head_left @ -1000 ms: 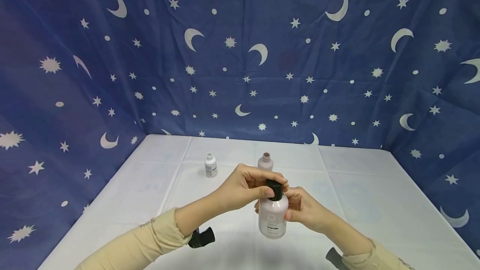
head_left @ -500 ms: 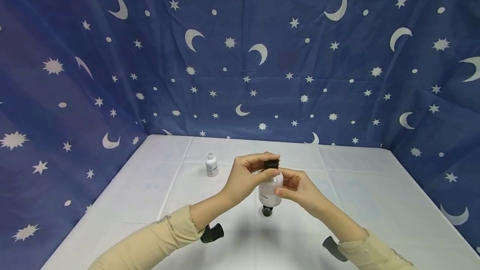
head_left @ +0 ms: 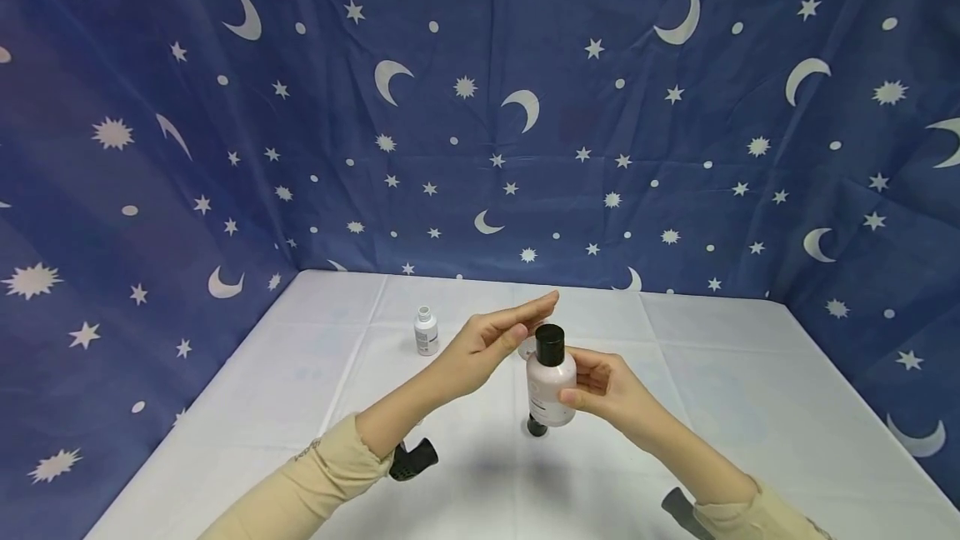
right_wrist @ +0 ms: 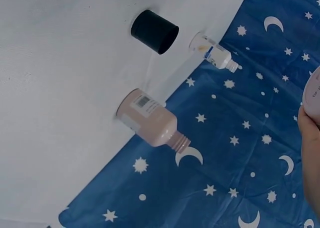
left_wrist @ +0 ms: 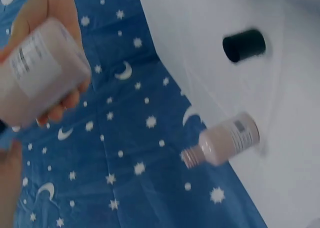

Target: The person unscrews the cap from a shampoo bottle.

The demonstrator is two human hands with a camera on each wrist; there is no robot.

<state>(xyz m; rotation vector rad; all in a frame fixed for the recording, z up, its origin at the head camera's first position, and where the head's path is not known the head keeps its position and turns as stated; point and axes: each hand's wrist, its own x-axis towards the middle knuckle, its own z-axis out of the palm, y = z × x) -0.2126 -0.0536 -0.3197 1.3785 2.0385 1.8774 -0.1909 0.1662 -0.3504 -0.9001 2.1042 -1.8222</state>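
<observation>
A pale pink bottle [head_left: 550,398] with a black cap [head_left: 550,345] is held up above the table by my right hand [head_left: 615,394], its thumb in front and fingers behind. The bottle stands nearly upright, leaning slightly. My left hand [head_left: 483,348] is just left of the cap with fingers extended, holding nothing. Under the bottle, a loose black cap [right_wrist: 155,32] rests on the white table. An uncapped pink bottle [right_wrist: 150,118] stands farther back, mostly hidden by the left hand and held bottle in the head view. In the left wrist view the held bottle is blurred.
A small white bottle [head_left: 426,336] with an uncapped neck stands at the back left on the white tablecloth [head_left: 360,407]. A blue curtain [head_left: 450,107] with moons and stars encloses the back and sides. Dark wrist-mounted pieces [head_left: 414,461] hang by both sleeves.
The held bottle first rose away from me, then came slightly nearer. My left hand, earlier gripping its cap, has let go and moved off to the left. My right hand keeps its hold.
</observation>
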